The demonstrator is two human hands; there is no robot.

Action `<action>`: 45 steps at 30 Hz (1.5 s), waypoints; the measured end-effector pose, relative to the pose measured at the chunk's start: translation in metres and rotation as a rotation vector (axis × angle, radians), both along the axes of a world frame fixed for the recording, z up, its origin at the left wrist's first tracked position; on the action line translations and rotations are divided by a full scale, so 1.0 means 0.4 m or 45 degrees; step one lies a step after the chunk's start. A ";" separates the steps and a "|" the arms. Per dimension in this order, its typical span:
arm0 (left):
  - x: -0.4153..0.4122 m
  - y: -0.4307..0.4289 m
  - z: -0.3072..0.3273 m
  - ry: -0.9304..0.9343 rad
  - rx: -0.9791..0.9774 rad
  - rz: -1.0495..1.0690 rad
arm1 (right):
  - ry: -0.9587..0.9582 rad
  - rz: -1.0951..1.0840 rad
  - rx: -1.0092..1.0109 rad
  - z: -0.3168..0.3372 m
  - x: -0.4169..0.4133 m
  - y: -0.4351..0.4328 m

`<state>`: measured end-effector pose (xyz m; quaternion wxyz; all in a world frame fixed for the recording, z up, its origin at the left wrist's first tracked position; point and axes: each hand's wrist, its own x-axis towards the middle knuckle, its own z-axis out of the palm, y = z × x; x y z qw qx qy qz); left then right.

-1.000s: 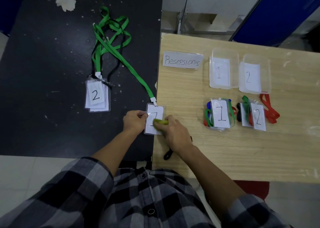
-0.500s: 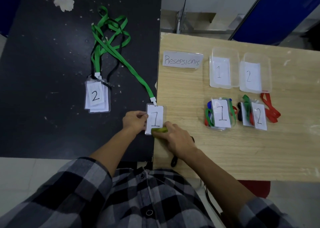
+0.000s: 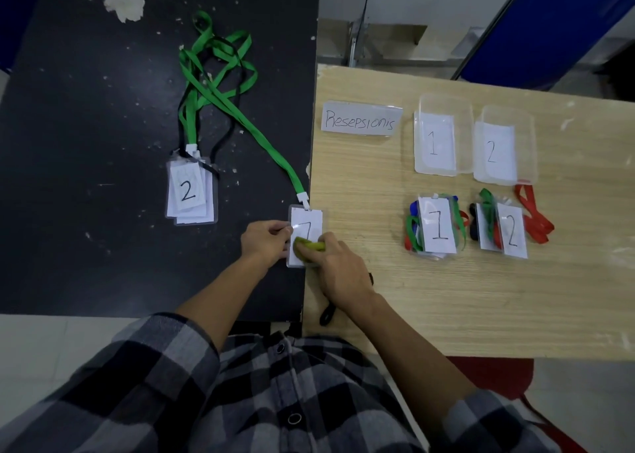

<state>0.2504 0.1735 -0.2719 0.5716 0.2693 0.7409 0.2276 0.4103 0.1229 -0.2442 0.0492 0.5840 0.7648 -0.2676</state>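
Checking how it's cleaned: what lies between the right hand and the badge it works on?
A yellow-green cloth, gripped by the right hand and lying on the badge, as the head view shows.

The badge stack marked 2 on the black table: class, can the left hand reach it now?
Probably yes: only bare table lies between left hand and badge stack, once it releases the 1 badge.

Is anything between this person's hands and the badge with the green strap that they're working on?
Only a yellow-green cloth: the right hand holds it against the lower half of the badge. The left hand pinches the badge's left edge directly, with nothing visible between them.
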 end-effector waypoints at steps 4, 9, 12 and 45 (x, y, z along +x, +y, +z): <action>-0.007 0.003 0.001 -0.029 -0.019 -0.020 | 0.019 0.024 -0.014 0.000 -0.024 -0.015; -0.008 0.003 0.015 -0.082 -0.030 -0.011 | -0.044 -0.059 0.006 -0.008 0.004 0.026; -0.010 0.005 0.020 -0.096 -0.036 -0.011 | -0.033 -0.162 -0.011 -0.008 -0.025 0.048; -0.022 -0.003 0.012 -0.213 -0.051 -0.055 | 0.021 -0.072 0.015 -0.017 -0.032 0.034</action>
